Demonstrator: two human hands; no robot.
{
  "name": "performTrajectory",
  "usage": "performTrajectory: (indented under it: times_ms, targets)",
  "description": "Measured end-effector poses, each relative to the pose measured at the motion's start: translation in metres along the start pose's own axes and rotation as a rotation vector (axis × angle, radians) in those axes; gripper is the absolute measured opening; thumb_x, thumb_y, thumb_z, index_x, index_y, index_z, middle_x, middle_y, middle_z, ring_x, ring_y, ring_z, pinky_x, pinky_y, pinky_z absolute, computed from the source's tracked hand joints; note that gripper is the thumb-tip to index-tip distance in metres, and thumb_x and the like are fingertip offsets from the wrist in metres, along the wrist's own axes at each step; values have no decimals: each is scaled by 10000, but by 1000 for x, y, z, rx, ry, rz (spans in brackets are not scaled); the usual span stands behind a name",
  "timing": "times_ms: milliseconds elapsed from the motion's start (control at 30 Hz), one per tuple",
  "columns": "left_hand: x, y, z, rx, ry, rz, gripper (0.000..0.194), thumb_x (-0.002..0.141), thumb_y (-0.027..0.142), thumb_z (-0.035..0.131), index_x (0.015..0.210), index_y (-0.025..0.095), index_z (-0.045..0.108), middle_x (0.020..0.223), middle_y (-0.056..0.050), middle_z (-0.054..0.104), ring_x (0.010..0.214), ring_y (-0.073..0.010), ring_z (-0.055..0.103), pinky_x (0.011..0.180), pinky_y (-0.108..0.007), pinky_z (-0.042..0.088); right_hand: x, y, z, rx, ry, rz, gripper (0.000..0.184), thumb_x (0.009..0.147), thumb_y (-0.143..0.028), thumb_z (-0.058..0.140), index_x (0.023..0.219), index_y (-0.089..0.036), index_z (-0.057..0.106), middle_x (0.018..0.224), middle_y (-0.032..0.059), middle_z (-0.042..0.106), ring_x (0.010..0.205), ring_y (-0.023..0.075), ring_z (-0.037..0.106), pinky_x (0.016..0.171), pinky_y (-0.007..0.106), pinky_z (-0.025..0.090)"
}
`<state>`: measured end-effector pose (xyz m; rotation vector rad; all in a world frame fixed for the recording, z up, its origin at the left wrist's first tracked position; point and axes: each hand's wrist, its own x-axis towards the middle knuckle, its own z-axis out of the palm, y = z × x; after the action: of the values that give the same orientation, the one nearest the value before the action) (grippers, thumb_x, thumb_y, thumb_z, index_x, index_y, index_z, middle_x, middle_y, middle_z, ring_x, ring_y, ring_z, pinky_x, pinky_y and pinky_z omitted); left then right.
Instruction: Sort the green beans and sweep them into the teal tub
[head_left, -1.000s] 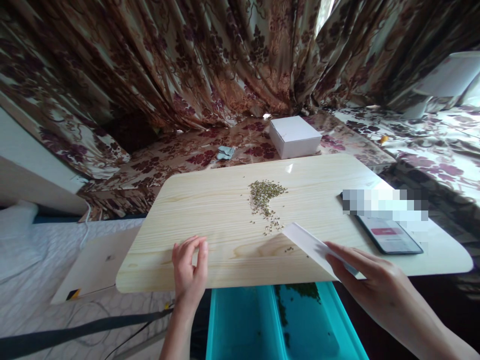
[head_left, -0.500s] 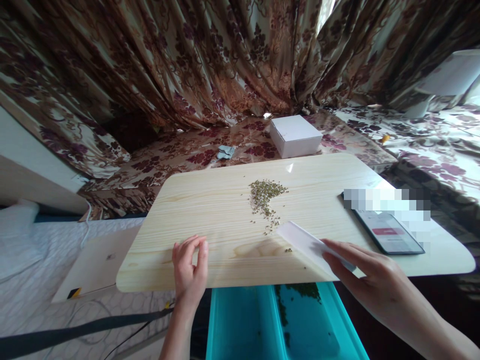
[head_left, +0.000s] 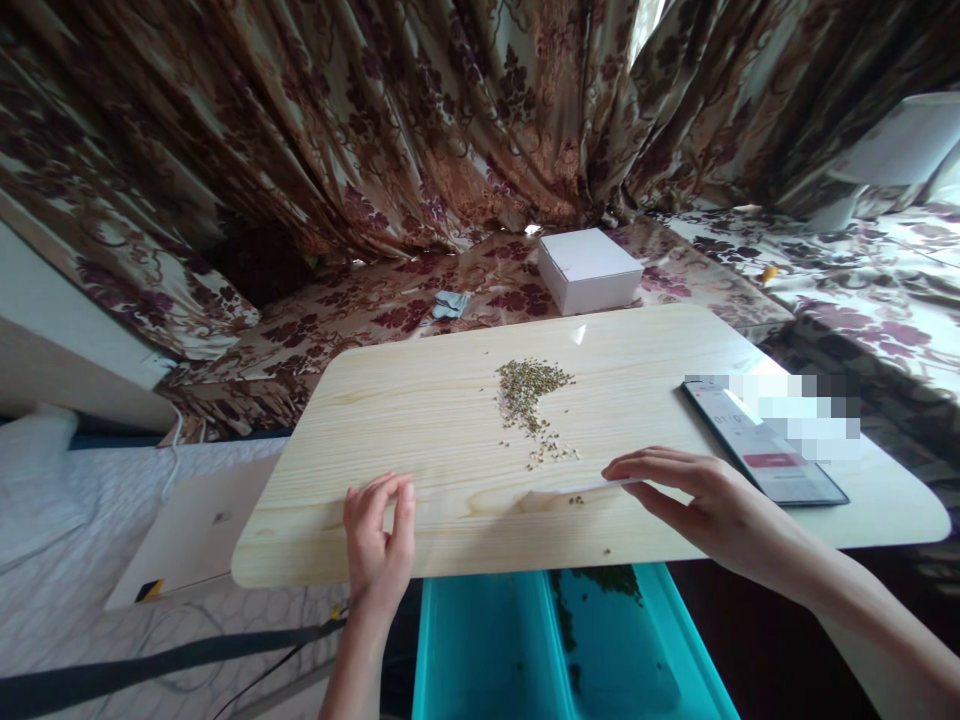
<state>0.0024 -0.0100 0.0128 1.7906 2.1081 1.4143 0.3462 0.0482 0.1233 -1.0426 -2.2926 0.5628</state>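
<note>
A loose pile of small green beans (head_left: 529,388), which look like mung beans, lies on the pale wooden tabletop (head_left: 405,400), its tail trailing toward me. My right hand (head_left: 686,490) pinches a thin white card (head_left: 581,489), seen almost edge-on, between thumb and fingers. A few stray beans (head_left: 576,500) sit by the card's near side. My left hand (head_left: 381,525) rests at the table's front edge, fingers loosely bent and thumb apart, holding nothing. Below that edge is a turquoise bin (head_left: 489,645) with two compartments; green beans lie in the right one.
A phone (head_left: 772,450) lies on the table's right side. Behind the table are a white box (head_left: 590,270) and a small grey-blue cloth (head_left: 450,305) on a flowered cover. Patterned curtains (head_left: 450,120) hang at the back, and a lamp (head_left: 900,145) stands far right.
My right hand has moved left and slightly away from me, turning the card from a broad slanted face to nearly edge-on. A few beans now lie further right at the tail. My left hand stays put.
</note>
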Motion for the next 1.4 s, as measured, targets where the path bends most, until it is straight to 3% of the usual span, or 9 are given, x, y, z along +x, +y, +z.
performTrajectory:
  times_ms: [533, 700, 1000, 1167, 1400]
  targets:
    - [0, -5, 2, -21, 0, 32, 247, 963, 428, 520, 950, 245, 685, 1009, -61, 740, 1049, -252, 652, 1141, -493, 304, -56, -9, -3, 127, -85, 63, 243, 970, -279, 559, 987, -284, 802, 981, 52, 810, 869, 205, 778, 763, 249, 631]
    - [0, -7, 4, -23, 14, 40, 249, 964, 432, 524, 946, 245, 687, 1011, -56, 743, 1043, -254, 654, 1146, -499, 293, -71, -13, -8, 58, -67, 31, 219, 935, -275, 614, 1043, -290, 804, 1001, 49, 816, 884, 220, 785, 793, 253, 636]
    - [-2, -10, 4, -17, -6, 36, 217, 964, 414, 529, 961, 258, 679, 1040, -47, 744, 1061, -252, 650, 1163, -493, 260, -38, 17, -7, -198, 292, 100, 237, 953, -365, 575, 989, -238, 772, 924, 59, 820, 773, 226, 789, 704, 293, 651]
    - [-3, -13, 4, -8, -7, 48, 178, 965, 388, 541, 975, 270, 674, 1041, -29, 745, 1061, -240, 649, 1164, -475, 253, -25, 23, -5, -242, 300, 118, 267, 967, -356, 531, 974, -214, 757, 912, 71, 819, 715, 213, 784, 571, 254, 620]
    - [-5, -12, 5, 9, -1, 63, 167, 968, 376, 537, 980, 271, 666, 1040, -32, 741, 1061, -239, 646, 1155, -469, 265, -21, 23, -5, -291, 305, 100, 275, 960, -336, 521, 940, -205, 762, 881, 75, 820, 669, 215, 780, 590, 264, 624]
